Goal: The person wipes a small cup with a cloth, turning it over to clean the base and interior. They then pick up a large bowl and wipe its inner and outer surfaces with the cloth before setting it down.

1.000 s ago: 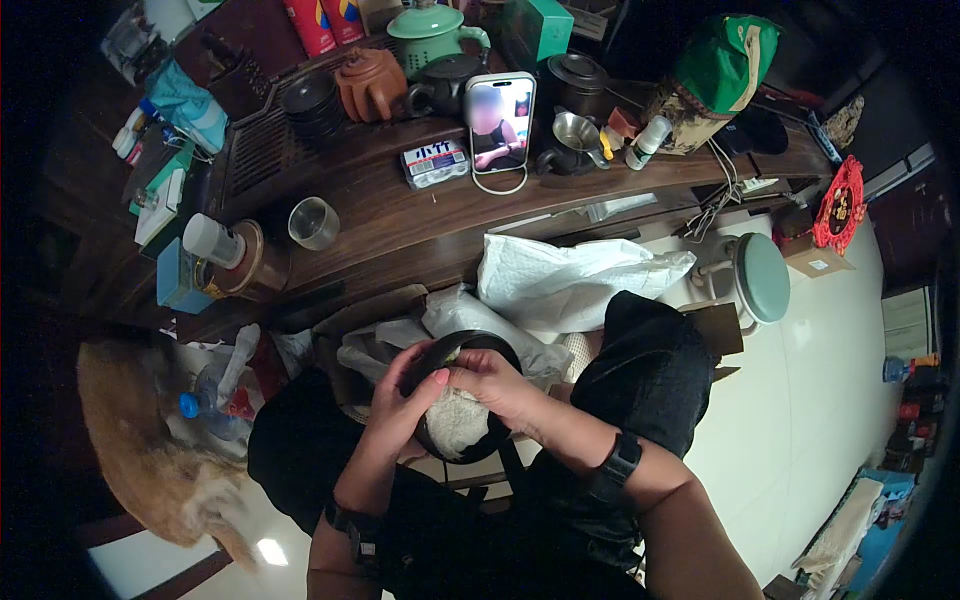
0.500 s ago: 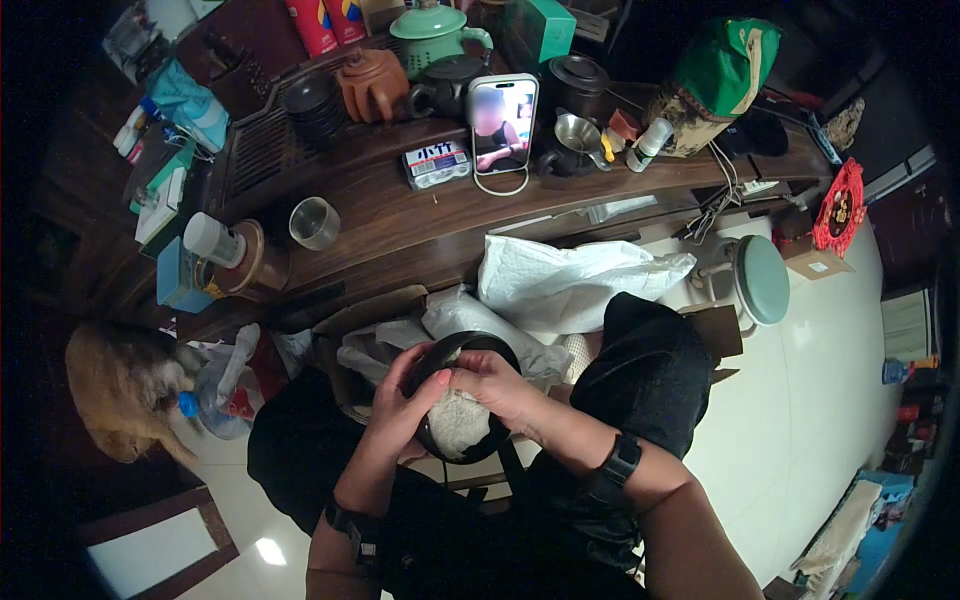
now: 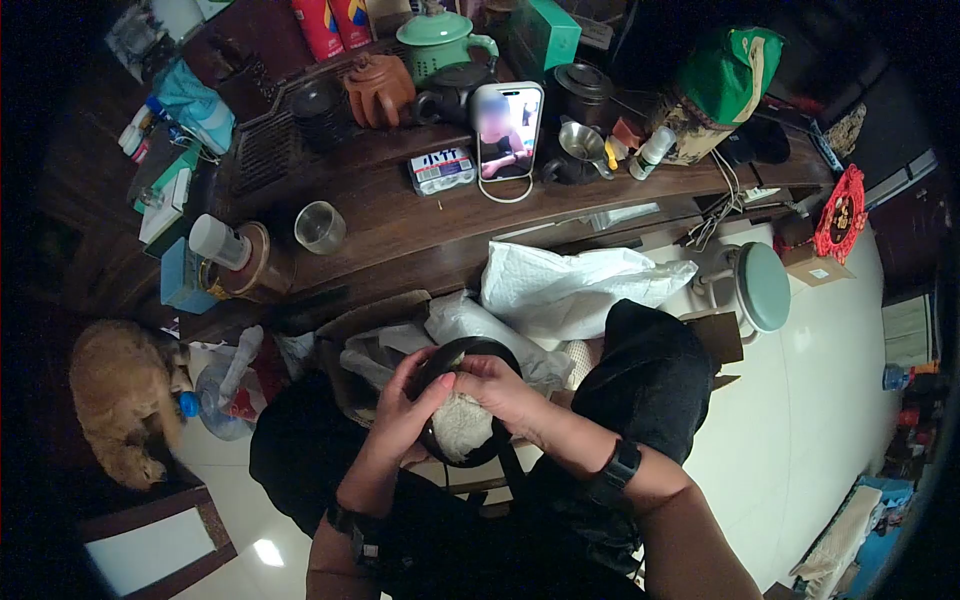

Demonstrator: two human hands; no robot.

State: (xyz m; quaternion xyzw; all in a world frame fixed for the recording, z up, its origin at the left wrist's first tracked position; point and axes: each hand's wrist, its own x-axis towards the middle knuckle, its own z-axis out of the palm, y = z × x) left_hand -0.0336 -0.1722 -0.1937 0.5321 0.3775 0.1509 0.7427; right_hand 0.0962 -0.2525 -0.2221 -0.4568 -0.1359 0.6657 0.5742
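Observation:
Over my lap sits a dark round bowl-like thing (image 3: pixel 487 449) with a rough whitish mass (image 3: pixel 462 425) inside it. My left hand (image 3: pixel 412 405) is closed at its left side, the fingers curled over the upper part. From the right, my right hand (image 3: pixel 497 392) reaches over the opening with its fingers bent and pressed together. The two thumbs nearly meet above the whitish mass. A small pale greenish bit (image 3: pixel 457 361) shows by the fingertips; its kind is too small to make out. Both palms are hidden.
In front is a dark wooden table (image 3: pixel 420 235) with a propped phone (image 3: pixel 509 135), teapots and a glass cup (image 3: pixel 320 228). Below it lie white bags (image 3: pixel 560 285) and an open cardboard box (image 3: pixel 385 310). A green-topped stool (image 3: pixel 765 288) stands right; a ginger cat (image 3: pixel 115 390) lies left.
The cat has turned, its head now lower near the floor mat. The whole view has shifted slightly. My hands stay at the bowl-like thing with only small finger movement.

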